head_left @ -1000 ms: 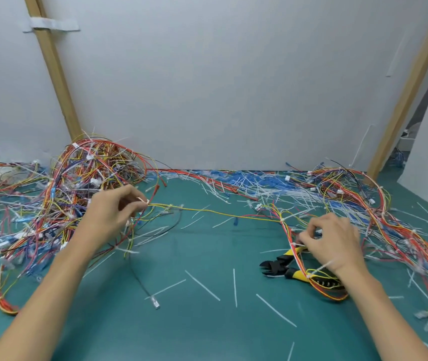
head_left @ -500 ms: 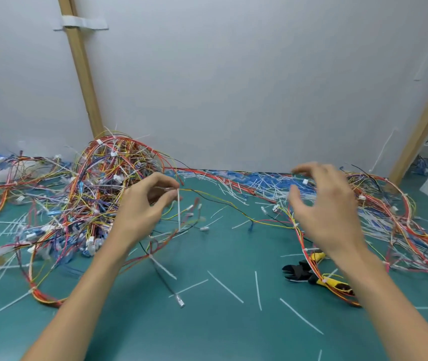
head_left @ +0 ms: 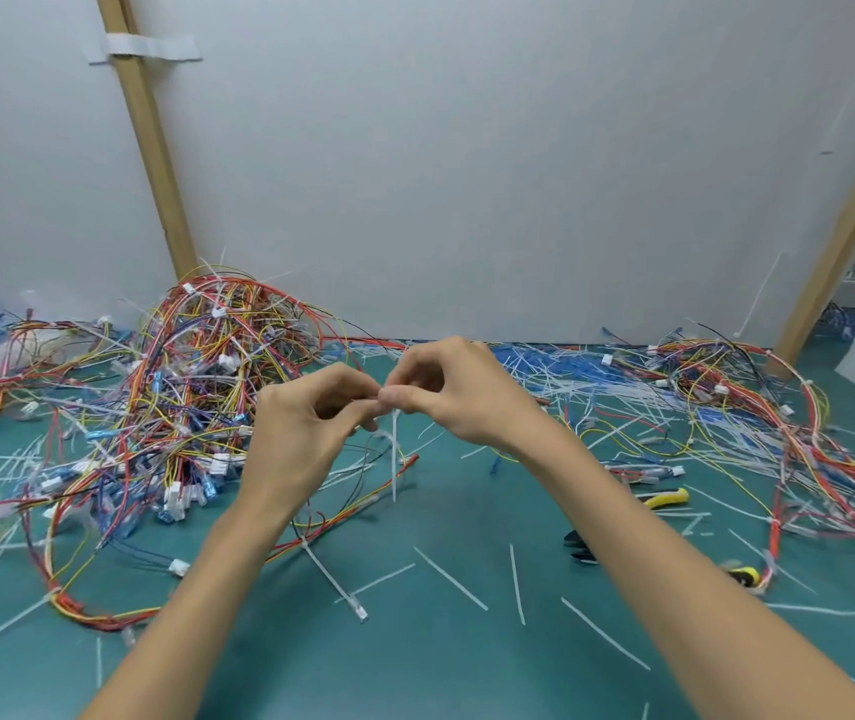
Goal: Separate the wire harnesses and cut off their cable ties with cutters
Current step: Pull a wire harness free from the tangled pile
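My left hand (head_left: 305, 433) and my right hand (head_left: 459, 392) meet at the table's middle, fingertips pinched together on a white cable tie (head_left: 394, 459) whose tail hangs straight down. Thin wires of a harness (head_left: 357, 506) trail from under my left hand to the table. A big tangle of red, yellow and blue wire harnesses (head_left: 181, 387) is heaped at the left. The yellow-handled cutters (head_left: 664, 498) lie on the mat at the right, partly hidden behind my right forearm.
Cut white tie pieces (head_left: 448, 576) are scattered over the green mat (head_left: 415, 667). Another spread of harnesses (head_left: 804, 449) lies at the right. A white wall with two wooden posts (head_left: 149, 142) closes the back.
My right hand has left the cutters area, risen and moved left to meet my left hand. Both hands now pinch the cable tie. The view has shifted left.
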A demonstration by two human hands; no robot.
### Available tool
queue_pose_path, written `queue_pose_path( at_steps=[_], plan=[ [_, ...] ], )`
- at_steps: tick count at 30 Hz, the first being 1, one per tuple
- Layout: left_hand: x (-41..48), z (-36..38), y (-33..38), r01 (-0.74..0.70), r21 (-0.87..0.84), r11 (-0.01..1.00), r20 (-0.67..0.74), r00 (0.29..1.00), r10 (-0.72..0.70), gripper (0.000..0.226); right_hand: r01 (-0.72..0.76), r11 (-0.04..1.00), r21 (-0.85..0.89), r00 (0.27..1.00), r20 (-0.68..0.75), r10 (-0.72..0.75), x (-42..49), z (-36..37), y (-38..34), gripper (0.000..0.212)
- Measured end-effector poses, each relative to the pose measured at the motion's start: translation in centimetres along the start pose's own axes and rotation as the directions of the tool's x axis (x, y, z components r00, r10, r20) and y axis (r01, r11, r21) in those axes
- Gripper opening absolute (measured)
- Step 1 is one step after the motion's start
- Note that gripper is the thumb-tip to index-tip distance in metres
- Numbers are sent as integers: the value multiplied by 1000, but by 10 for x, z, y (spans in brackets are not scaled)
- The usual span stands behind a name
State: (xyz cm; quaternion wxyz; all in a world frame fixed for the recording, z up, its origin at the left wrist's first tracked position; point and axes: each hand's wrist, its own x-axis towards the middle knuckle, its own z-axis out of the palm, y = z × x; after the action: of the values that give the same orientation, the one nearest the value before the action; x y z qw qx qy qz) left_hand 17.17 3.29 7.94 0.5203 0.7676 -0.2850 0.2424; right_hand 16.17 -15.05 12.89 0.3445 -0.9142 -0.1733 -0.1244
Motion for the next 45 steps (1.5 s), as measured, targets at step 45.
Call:
queue_pose_path(
  at_steps=[45],
  plan=[
    [-30, 82, 31, -105, 648, 754, 280, 954, -108, 23, -542, 821, -180, 835, 0, 551, -82, -51, 102, 44]
  ],
)
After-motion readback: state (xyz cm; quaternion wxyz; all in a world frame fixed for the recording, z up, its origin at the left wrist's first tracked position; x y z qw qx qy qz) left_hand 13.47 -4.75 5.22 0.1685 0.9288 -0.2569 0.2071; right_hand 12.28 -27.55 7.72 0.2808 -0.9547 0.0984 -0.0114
